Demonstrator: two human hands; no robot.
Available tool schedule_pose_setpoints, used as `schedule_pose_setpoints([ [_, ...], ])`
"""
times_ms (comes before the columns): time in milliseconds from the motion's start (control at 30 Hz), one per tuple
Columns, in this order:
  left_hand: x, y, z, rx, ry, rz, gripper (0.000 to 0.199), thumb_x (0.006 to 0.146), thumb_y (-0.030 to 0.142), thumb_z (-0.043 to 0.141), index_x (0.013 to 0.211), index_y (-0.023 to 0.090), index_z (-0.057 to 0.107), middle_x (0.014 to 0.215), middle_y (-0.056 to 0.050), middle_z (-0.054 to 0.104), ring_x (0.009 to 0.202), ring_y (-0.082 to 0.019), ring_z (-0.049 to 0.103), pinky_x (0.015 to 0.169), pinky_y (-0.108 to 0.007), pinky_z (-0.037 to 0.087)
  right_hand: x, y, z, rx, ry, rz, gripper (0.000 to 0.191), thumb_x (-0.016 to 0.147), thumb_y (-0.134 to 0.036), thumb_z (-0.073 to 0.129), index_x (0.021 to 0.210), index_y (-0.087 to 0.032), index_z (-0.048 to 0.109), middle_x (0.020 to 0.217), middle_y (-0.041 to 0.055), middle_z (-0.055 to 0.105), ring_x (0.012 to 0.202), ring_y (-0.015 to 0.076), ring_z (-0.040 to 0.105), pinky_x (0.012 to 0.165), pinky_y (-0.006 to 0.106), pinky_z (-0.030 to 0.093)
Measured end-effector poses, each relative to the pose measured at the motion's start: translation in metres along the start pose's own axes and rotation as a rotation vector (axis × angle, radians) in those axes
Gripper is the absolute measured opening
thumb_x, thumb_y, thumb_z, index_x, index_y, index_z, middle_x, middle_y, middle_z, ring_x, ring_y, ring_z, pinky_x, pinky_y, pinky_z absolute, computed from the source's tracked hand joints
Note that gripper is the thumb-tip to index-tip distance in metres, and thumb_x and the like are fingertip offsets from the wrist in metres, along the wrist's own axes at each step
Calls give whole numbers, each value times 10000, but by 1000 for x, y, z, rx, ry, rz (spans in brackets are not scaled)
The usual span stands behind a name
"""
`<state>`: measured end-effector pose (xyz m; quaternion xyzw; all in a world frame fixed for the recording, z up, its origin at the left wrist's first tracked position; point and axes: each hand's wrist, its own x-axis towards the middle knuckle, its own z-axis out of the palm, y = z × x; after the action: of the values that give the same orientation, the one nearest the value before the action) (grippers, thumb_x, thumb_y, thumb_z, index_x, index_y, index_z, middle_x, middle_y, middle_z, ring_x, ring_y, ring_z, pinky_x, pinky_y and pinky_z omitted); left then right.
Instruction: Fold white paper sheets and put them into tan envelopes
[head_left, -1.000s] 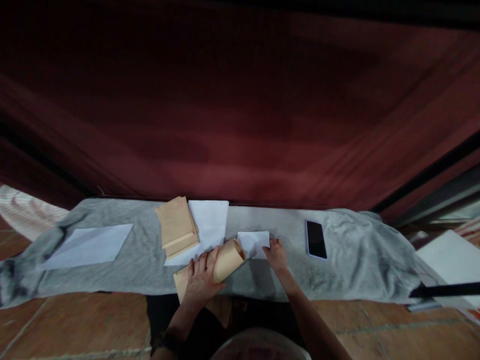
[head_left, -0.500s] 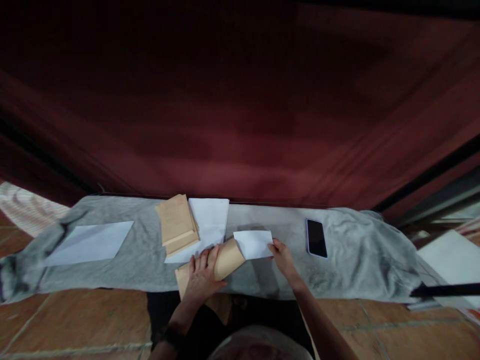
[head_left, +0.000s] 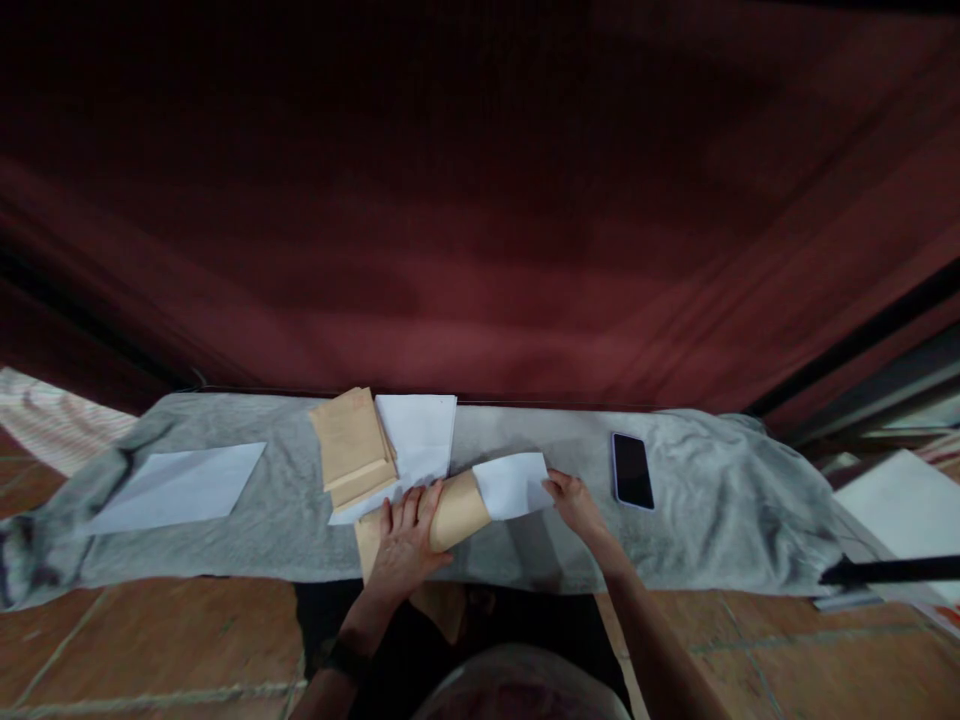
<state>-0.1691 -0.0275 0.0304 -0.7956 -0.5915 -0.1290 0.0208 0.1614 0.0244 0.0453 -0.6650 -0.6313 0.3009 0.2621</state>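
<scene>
A brown envelope (head_left: 459,508) lies near the front edge of the grey cloth, its right end bowed upward. My left hand (head_left: 407,540) rests on it with the fingers spread. White paper (head_left: 511,486) sticks out of the envelope's right end; how far it reaches inside is hidden. At the paper's right edge, my right hand (head_left: 574,505) pinches it between thumb and fingers. Beyond my left hand, several brown envelopes (head_left: 352,445) lie partly over white sheets (head_left: 420,435).
The grey cloth (head_left: 300,540) covers a long narrow surface against a dark red panel. A phone (head_left: 633,471) lies right of my right hand. Another white sheet (head_left: 180,486) is at the left. A black bar (head_left: 892,573) juts in at the far right.
The white paper now looks more curved and tilted, its right end slightly farther from me. My right hand has shifted slightly right with it. My left hand stays on the envelope.
</scene>
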Motion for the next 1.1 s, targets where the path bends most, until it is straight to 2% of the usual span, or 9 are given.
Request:
schedule_pose_setpoints([
  [100, 4, -2, -3, -13, -10, 23, 1139, 675, 398, 815, 1616, 204, 203, 1461, -182, 514, 1351, -397, 475, 1191, -608, 218, 4, -4, -8, 14, -11, -57, 219, 907, -277, 508, 758, -252, 666, 757, 27, 725, 741, 207, 668, 687, 274, 465],
  [267, 7, -2, 0, -18, -24, -9, 1110, 690, 408, 800, 1613, 212, 217, 1439, -168, 531, 1339, -395, 484, 1188, -620, 208, 7, -6, -18, 42, -30, -106, 228, 886, -281, 530, 692, -254, 646, 672, -5, 682, 666, 189, 631, 645, 264, 420],
  [433, 9, 1, 2, -32, -49, -13, 1114, 682, 366, 804, 1614, 200, 217, 1440, -173, 528, 1340, -398, 480, 1185, -636, 206, 5, -6, -16, 84, -23, -121, 241, 869, -270, 528, 653, -249, 633, 615, -18, 634, 623, 176, 605, 609, 259, 387],
  [600, 13, 9, 1, -39, -15, 26, 1128, 668, 341, 812, 1609, 188, 209, 1453, -190, 508, 1356, -404, 468, 1192, -641, 185, 0, -16, 4, 133, 0, -113, 282, 895, -309, 527, 637, -238, 617, 585, -17, 599, 582, 170, 575, 615, 269, 420],
  [667, 17, 15, -1, -52, -2, 38, 1126, 675, 339, 803, 1611, 200, 191, 1462, -187, 498, 1363, -400, 464, 1194, -633, 189, -3, -24, 16, 154, 4, -110, 312, 920, -337, 523, 645, -235, 629, 634, 0, 631, 614, 175, 596, 641, 275, 456],
  [800, 24, 29, -4, -90, -5, 74, 1127, 673, 311, 787, 1610, 203, 169, 1477, -188, 487, 1375, -397, 455, 1191, -620, 208, -9, -39, 40, 199, -6, -110, 212, 914, -257, 549, 785, -231, 716, 981, 59, 739, 945, 206, 678, 874, 303, 516],
  [867, 26, 34, -5, -108, -4, 95, 1132, 664, 293, 784, 1609, 192, 170, 1469, -192, 496, 1381, -398, 448, 1194, -621, 204, -10, -44, 50, 213, -28, -93, 190, 880, -177, 561, 833, -229, 737, 1074, 72, 739, 1032, 212, 676, 938, 319, 513],
  [967, 28, 39, -3, -125, 10, 123, 1103, 670, 295, 772, 1605, 186, 196, 1460, -193, 511, 1378, -396, 452, 1200, -605, 208, -11, -47, 60, 217, -61, -52, 235, 836, -103, 547, 822, -229, 744, 1022, 68, 749, 952, 210, 699, 882, 314, 539],
  [1100, 28, 38, 1, -132, 28, 145, 1081, 680, 310, 760, 1601, 178, 210, 1456, -189, 520, 1360, -390, 473, 1204, -587, 211, -12, -45, 62, 219, -76, -17, 248, 831, -106, 529, 819, -224, 746, 938, 58, 755, 897, 211, 707, 827, 291, 544],
])
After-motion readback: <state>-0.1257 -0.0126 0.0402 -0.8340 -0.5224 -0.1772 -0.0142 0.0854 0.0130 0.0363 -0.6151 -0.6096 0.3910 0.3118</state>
